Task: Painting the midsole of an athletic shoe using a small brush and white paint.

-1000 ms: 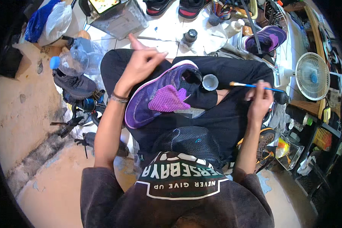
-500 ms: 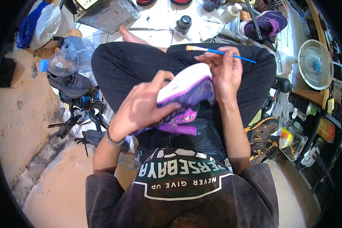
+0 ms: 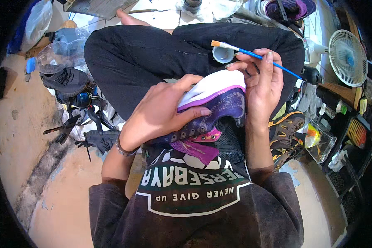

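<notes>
A dark purple sneaker with a white sole and a magenta tongue is tilted on its side above my lap. My left hand is closed round it, thumb on the upper and fingers over the sole. Beside the heel, my right hand pinches a blue-handled paintbrush, bristles pointing left. The lower fingers of that hand are near the sole; whether they touch it I cannot tell. Just past them, a small pale cup shows against my black trousers; what supports it is hidden.
Brown-and-orange shoes and a white fan are on the right. To the left lie a clear plastic bottle, a black shoe and black clamps. A dark jar stands beyond my legs.
The sneaker has turned to show more of its purple side and lacing holes. My right hand and brush have moved right. The cup has come into sight, and the whole view has shifted.
</notes>
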Tool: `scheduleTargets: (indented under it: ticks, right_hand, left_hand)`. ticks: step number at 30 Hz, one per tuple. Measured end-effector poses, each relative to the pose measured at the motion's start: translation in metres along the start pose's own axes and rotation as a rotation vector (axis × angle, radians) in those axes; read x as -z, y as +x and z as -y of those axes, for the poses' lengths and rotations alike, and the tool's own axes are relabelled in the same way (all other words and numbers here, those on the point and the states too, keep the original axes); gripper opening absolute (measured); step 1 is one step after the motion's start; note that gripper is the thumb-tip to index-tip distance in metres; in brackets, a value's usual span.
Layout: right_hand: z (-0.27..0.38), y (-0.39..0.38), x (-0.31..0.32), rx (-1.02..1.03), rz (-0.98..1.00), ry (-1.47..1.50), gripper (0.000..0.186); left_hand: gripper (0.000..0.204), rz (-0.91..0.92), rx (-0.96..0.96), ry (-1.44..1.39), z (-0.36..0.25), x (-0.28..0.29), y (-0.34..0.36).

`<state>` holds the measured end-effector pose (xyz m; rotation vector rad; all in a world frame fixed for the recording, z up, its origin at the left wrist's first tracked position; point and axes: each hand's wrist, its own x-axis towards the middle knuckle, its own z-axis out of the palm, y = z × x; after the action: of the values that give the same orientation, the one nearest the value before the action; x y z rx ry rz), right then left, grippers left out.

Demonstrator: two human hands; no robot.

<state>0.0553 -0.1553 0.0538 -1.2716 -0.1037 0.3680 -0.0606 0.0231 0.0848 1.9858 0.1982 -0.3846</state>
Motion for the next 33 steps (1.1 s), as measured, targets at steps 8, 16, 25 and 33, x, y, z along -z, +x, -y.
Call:
scheduleTargets:
  ticks: [8, 16, 25, 33]
  right_hand:
    - [-0.017, -0.013, 0.025, 0.020, -0.042, -0.098, 0.029]
    - [-0.028, -0.021, 0.034, 0.074, -0.047, -0.278, 0.034]
    - [-0.038, -0.029, 0.038, 0.270, 0.044, -0.351, 0.025]
    - [-0.018, -0.039, 0.046, 0.358, 0.201, -0.379, 0.014]
  left_hand:
    - [0.057, -0.023, 0.031, 0.317, 0.005, -0.007, 0.002]
    - [0.069, -0.087, -0.045, 0.309, 0.010, 0.002, -0.007]
    - [0.064, -0.032, -0.157, 0.418, 0.005, -0.001, -0.041]
    - [0.062, -0.042, -0.185, 0.451, 0.018, -0.011, -0.057]
